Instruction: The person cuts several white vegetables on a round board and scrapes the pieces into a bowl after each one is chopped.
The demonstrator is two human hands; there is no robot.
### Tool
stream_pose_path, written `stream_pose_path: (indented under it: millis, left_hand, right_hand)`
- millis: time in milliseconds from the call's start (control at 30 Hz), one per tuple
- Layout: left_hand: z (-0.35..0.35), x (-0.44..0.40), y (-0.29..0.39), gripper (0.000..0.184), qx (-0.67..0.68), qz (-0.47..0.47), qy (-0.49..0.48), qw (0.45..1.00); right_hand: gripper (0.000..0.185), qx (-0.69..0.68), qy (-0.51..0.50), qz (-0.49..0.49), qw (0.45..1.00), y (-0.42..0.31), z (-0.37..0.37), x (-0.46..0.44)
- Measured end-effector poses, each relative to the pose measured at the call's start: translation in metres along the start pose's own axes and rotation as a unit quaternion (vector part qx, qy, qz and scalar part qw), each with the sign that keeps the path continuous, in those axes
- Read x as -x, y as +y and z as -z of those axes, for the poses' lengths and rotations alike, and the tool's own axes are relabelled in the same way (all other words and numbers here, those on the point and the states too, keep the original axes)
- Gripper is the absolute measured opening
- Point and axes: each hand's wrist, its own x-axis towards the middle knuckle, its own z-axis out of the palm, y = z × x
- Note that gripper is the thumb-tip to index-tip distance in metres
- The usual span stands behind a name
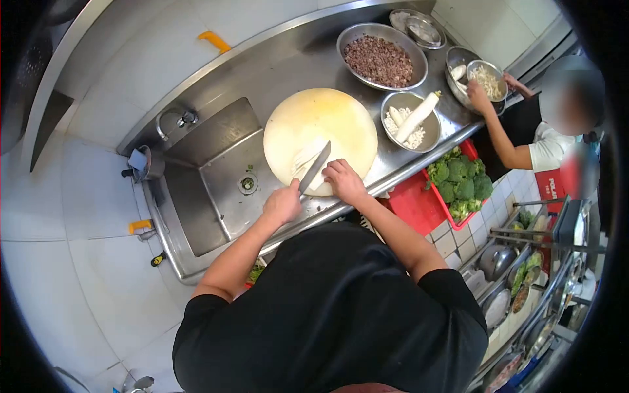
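Observation:
My left hand (pixel 283 203) is closed round the handle of a knife (pixel 316 165) at the near edge of the round cutting board (pixel 318 111). The blade slants up to the right over the board. Thin white strips (pixel 306 156) lie just left of the blade. To its right, my right hand (pixel 344 181) rests at the board's near right edge, fingers bent down against a white piece (pixel 317 181) beside the blade. The fingertips are partly hidden.
A sink (pixel 229 183) lies left of the board. Behind and right stand bowls of chopped reddish food (pixel 380 59) and white pieces with a radish (pixel 416 121). A red crate (pixel 470 149) holds broccoli. Another person's hands (pixel 480 98) hold a bowl at the right.

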Motion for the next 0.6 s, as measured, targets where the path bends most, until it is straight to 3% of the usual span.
stream_pose_path:
  millis: [267,367,467,600]
  left_hand:
    - [0.016,0.018,0.016,0.024,-0.047,-0.007,-0.001,0.999]
    - [-0.01,-0.007,0.015,0.025,-0.035,0.025,-0.014,0.999]
    - [-0.008,-0.022,0.015,0.025,-0.023,-0.019,0.015,0.999]
    - [0.008,0.002,0.014,0.025,-0.039,-0.009,0.006,0.999]
  right_hand:
    - [0.017,-0.031,-0.023,-0.018,0.999,0.005,0.0,-0.006]
    - [0.013,-0.039,-0.012,-0.024,0.999,0.005,-0.001,-0.004]
    - [0.011,-0.057,-0.009,-0.043,0.997,0.008,-0.003,-0.004]
    - [0.011,-0.016,-0.002,-0.063,0.998,0.004,-0.004,-0.003]
